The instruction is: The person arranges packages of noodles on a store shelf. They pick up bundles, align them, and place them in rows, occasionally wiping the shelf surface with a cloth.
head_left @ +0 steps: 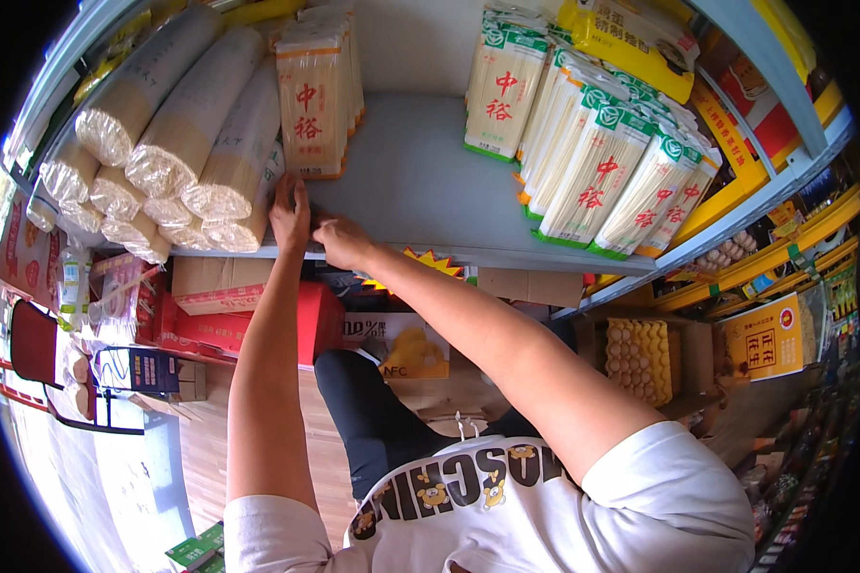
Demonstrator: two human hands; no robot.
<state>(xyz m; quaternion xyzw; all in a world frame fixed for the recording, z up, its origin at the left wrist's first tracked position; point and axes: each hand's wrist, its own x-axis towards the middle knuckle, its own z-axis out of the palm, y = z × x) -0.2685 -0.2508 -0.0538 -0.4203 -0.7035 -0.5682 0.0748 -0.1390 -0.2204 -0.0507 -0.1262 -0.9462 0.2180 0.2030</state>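
Note:
On a grey metal shelf point(416, 165), my left hand point(291, 218) is raised by the lower left corner of an orange-edged pack of dried noodles point(309, 107). Its fingertips reach the pack's bottom edge, beside the large paper-wrapped noodle bundles point(193, 132). My right hand point(344, 242) is just right of the left wrist, over the shelf's front edge, with its fingers curled. A small dark patch shows between the two hands; I cannot tell what it is. Whether either hand grips anything is hidden.
Green-edged noodle packs point(588, 165) lean in rows at the shelf's right, under a yellow bag point(631, 43). Below stand a red carton point(258, 322), a juice carton point(416, 344) and egg trays point(638, 362). At left is a chair point(36, 340). A metal upright point(767, 64) edges the right.

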